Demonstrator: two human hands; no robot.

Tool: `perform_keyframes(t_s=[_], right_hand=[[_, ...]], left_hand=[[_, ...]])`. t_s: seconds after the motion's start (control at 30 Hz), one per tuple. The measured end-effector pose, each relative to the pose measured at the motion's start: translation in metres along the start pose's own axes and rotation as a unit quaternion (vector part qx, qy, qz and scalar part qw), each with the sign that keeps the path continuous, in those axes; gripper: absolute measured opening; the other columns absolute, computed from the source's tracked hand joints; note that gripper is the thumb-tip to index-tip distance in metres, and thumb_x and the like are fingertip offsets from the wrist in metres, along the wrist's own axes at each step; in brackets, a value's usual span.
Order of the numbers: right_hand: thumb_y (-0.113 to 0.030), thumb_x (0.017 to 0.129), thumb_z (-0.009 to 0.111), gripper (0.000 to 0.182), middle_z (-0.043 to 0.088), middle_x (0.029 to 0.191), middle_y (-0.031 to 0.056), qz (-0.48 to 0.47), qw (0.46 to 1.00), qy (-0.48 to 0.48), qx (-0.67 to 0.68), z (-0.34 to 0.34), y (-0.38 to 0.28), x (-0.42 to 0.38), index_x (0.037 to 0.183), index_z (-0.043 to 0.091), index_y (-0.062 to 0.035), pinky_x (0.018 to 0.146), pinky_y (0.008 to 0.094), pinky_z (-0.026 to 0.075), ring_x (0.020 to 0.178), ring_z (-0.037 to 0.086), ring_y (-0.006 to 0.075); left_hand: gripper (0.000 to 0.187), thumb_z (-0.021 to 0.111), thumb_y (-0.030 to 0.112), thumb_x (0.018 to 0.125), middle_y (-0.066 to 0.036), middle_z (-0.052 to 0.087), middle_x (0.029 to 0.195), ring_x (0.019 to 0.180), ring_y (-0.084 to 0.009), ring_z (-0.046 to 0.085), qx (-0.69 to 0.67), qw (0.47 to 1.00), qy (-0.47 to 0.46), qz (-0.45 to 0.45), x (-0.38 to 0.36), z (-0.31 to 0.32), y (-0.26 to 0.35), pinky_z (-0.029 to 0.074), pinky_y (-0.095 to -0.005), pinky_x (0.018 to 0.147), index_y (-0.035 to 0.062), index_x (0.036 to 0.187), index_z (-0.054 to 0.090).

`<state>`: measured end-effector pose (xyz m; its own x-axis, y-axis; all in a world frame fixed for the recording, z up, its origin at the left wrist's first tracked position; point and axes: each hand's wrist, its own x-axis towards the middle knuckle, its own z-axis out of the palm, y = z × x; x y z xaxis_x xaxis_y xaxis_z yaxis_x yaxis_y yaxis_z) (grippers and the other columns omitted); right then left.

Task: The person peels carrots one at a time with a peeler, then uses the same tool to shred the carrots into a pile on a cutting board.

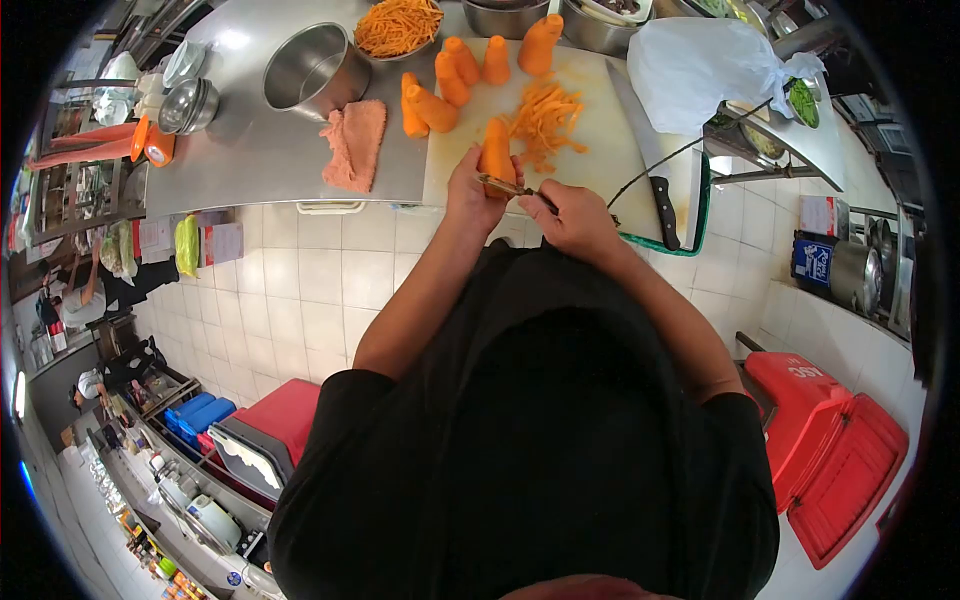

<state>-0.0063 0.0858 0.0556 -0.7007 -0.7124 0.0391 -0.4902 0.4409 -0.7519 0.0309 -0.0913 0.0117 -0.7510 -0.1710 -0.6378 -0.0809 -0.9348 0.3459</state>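
Note:
My left hand (pixel 476 192) is closed around a peeled carrot (pixel 496 148), held at the near edge of the white cutting board (pixel 612 150). In my right hand (pixel 577 222) is a peeler (pixel 508 187), its head lying against the lower part of that carrot. Beyond them a loose pile of carrot shreds (pixel 548 115) rests on the board. Several peeled carrots stand or lean along the board's far and left side, among them a tall carrot (pixel 540 45) and a leaning carrot (pixel 432 110). A large knife (pixel 662 205) lies along the board's right side, its black handle toward me.
An orange cloth (pixel 353 145) and an open steel pot (pixel 317 72) sit left of the board. Behind is a bowl of carrot shreds (pixel 397 28). A white plastic bag (pixel 700 70) bulges at the right. Red bins (pixel 800 420) stand behind me; people appear far left.

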Motion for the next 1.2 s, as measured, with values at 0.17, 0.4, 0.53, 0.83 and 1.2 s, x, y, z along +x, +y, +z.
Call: perform_keyframes(t_s=[0.17,0.4,0.53,0.83,1.2], right_hand=[[-0.043,0.094,0.062,0.044,0.061,0.067,0.0192,0.011,0.999,0.037,-0.027,0.006,0.013,0.009,0.076,0.057,-0.0035,0.057,0.0498,0.047,0.065,0.061,0.0427],[-0.041,0.094,0.062,0.042,0.061,0.067,0.0204,0.028,0.999,0.002,0.033,0.0,0.023,0.009,0.077,0.061,-0.0025,0.058,0.0497,0.047,0.065,0.061,0.0428],[-0.043,0.094,0.061,0.044,0.062,0.068,0.0211,0.005,1.0,-0.026,-0.008,-0.003,0.008,0.022,0.078,0.063,-0.0019,0.059,0.0498,0.047,0.066,0.061,0.0432],[-0.053,0.095,0.053,0.058,0.062,0.072,0.0241,0.158,0.987,-0.024,-0.034,-0.001,0.081,0.07,0.08,0.064,0.0023,0.064,0.0481,0.048,0.069,0.063,0.041],[-0.043,0.095,0.061,0.045,0.061,0.068,0.0213,0.05,0.996,-0.025,0.076,0.014,0.018,0.016,0.081,0.06,0.0,0.059,0.0459,0.046,0.065,0.062,0.04]], left_hand=[[0.039,0.037,0.039,0.105,-0.016,0.06,0.096,0.082,-0.0271,0.06,0.006,1.0,0.015,0.017,0.007,0.004,-0.007,0.051,-0.0407,0.071,0.0057,0.121,0.048],[0.039,0.035,0.041,0.106,-0.011,0.06,0.1,0.083,-0.0251,0.06,0.067,0.997,0.019,0.032,0.0,-0.001,-0.005,0.049,-0.0382,0.067,0.0082,0.121,0.048],[0.04,0.034,0.042,0.106,-0.01,0.06,0.098,0.081,-0.0239,0.06,0.043,0.999,0.003,0.031,0.002,0.001,-0.006,0.049,-0.0378,0.065,0.0076,0.122,0.048],[0.045,0.034,0.043,0.106,-0.012,0.059,0.088,0.074,-0.0234,0.057,0.134,0.989,-0.064,0.0,-0.029,-0.01,-0.004,0.047,-0.0354,0.066,0.0047,0.121,0.051],[0.043,0.043,0.042,0.104,-0.013,0.059,0.093,0.08,-0.0255,0.06,0.023,0.999,-0.031,0.005,-0.004,-0.037,0.008,0.051,-0.0402,0.071,0.0033,0.121,0.048]])
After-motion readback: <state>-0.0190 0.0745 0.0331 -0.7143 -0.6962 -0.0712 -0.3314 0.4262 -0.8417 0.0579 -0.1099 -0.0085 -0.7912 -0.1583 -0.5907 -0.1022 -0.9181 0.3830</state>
